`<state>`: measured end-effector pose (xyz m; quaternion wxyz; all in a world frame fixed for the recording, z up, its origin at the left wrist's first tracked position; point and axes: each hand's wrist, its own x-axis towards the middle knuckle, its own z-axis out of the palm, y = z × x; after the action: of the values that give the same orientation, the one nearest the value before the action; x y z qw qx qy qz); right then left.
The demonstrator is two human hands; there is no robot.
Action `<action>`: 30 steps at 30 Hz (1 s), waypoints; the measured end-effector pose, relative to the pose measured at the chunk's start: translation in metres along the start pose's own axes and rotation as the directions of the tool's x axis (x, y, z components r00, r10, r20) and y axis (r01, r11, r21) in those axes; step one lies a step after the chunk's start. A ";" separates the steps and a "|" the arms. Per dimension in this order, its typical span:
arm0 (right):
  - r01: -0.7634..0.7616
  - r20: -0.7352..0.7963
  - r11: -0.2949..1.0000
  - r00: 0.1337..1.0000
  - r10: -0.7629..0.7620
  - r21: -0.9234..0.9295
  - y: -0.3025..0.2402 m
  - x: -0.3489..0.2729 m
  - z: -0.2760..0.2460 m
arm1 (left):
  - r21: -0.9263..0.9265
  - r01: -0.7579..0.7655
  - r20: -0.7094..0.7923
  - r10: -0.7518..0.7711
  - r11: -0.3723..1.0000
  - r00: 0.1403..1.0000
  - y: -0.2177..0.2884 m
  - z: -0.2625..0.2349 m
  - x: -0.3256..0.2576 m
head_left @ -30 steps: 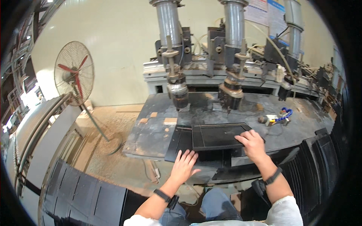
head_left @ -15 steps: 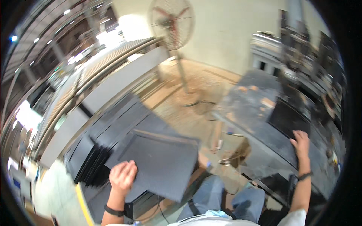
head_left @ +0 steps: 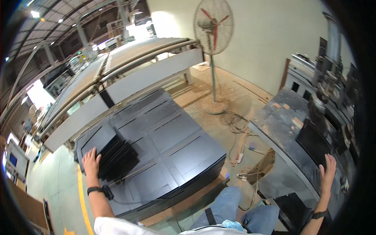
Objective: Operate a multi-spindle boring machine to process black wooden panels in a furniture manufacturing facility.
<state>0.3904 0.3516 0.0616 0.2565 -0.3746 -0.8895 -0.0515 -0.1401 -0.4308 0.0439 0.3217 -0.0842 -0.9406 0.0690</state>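
Note:
At the left, a stack of dark panels (head_left: pixel 121 156) lies unevenly on a broad, low pile of dark grey boards (head_left: pixel 178 135). My left hand (head_left: pixel 91 161) is at the near-left edge of the stack, fingers stretched out and apart; it appears to touch the top panel (head_left: pixel 98 137). Over on the right, my right hand (head_left: pixel 328 169) hovers by the near end of a black panel (head_left: pixel 312 141) on the machine's grey worktable (head_left: pixel 280 113). Its fingers are extended and nothing is in them.
A roller conveyor (head_left: pixel 129 64) runs behind the pile. A red-bladed standing fan (head_left: pixel 213 27) stands by the wall, with cables (head_left: pixel 235 123) on the dusty floor. Machine heads (head_left: pixel 327 90) rise beyond the worktable. Wood scraps (head_left: pixel 297 122) lie on it.
A large panel that was tilted beside my left hand no longer shows there; the stack now has a panel lying on top. My left hand has moved left onto the stack. The view has swung left.

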 end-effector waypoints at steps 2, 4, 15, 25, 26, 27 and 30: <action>-0.027 -0.085 0.990 0.996 0.016 -0.140 0.022 -0.036 -0.053 | 0.050 0.106 0.141 -0.112 0.993 0.984 0.019 -0.006 0.000; -0.109 -0.164 0.938 0.985 0.057 -0.328 0.062 -0.081 -0.104 | 0.012 0.081 -0.109 -0.079 0.997 0.991 0.025 0.018 -0.001; -0.812 -0.501 -0.125 0.222 0.837 -0.570 -0.018 -0.324 -0.346 | -0.803 -0.549 -0.560 0.612 -0.233 0.559 0.549 -0.148 -0.011; -0.641 -0.538 0.498 0.765 0.354 -0.584 -0.065 -0.248 -0.259 | -0.729 -0.677 -0.352 0.903 -0.100 0.246 0.834 -0.212 -0.124; -0.554 -0.493 0.613 0.821 0.289 -0.563 -0.061 -0.226 -0.246 | -0.740 -0.667 -0.334 0.910 -0.092 0.245 0.829 -0.208 -0.122; -0.429 -0.422 0.691 0.885 0.195 -0.581 -0.059 -0.193 -0.233 | -0.751 -0.647 -0.395 0.873 -0.129 0.284 0.824 -0.195 -0.121; -0.192 -0.276 0.909 0.957 0.090 -0.371 -0.030 -0.132 -0.178 | -0.712 -0.669 -0.490 0.832 -0.212 0.259 0.785 -0.197 -0.130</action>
<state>0.5216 0.1956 0.1526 0.2902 -0.4724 -0.7914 -0.2576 0.1720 0.3243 -0.0228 0.0391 -0.7722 -0.5952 -0.2186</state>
